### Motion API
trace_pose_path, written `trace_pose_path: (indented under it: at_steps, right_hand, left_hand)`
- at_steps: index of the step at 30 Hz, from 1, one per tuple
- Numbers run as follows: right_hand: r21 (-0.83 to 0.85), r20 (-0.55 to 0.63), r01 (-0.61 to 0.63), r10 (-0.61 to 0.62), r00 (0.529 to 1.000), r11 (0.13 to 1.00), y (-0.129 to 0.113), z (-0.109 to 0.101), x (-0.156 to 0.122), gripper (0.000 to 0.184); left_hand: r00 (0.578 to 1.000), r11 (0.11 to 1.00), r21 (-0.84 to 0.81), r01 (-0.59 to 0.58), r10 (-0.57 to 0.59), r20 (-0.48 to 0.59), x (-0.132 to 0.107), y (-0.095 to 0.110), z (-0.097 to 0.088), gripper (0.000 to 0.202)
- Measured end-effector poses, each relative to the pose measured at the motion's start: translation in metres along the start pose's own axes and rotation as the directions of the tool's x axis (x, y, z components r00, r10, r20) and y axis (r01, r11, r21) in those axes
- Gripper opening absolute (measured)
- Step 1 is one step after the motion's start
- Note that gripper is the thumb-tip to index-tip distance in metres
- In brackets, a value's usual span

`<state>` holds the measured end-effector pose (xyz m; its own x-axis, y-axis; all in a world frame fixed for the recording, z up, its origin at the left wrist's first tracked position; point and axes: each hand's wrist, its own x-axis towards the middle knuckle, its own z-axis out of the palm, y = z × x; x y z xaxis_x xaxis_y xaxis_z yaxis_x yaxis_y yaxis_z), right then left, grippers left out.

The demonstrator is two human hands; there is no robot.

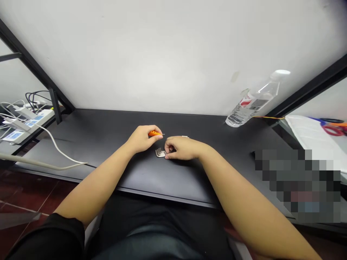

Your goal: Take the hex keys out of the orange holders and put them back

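Working at a black table (168,177) from its front edge. Looking over a power strip (40,118), crowded with plugs and white cables (54,141), just past the left edge, and a clear water bottle (248,103) near the back edge, toward the back right corner. Curling the right hand (184,147) over the table's middle, fingers bent in and thumb close to them, at the right end of some L-shaped hex keys (160,153) lying well in from the front edge; hiding the fingertips' contact, so leaving unclear whether anything is in that grasp. Closing the left hand (143,138) around an orange-handled tool (153,133), pinching it between thumb and fingers, pointing its thin metal tip toward the right edge, just beyond the hex keys.
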<state>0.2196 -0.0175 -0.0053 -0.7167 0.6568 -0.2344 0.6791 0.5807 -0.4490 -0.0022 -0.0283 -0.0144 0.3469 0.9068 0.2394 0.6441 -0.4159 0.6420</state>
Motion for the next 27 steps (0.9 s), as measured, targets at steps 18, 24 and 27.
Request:
trace_pose_path:
  at_steps: [18,24,27]
  right_hand:
    - [0.428,-0.703,0.422,0.001,0.711,0.800,-0.003,0.002,-0.001,0.024]
    - [0.426,-0.719,0.458,-0.016,0.695,0.780,-0.002,0.006,0.003,0.022]
    - [0.430,-0.731,0.485,-0.021,0.682,0.761,-0.001,0.007,0.006,0.020]
  left_hand:
    - [0.993,0.993,-0.020,-0.114,0.114,-0.003,-0.001,0.000,0.002,0.020]
    - [0.992,0.992,-0.033,-0.123,0.124,0.008,-0.001,0.001,0.002,0.021]
    - [0.993,0.992,-0.035,-0.119,0.119,0.010,-0.001,0.001,0.003,0.022]
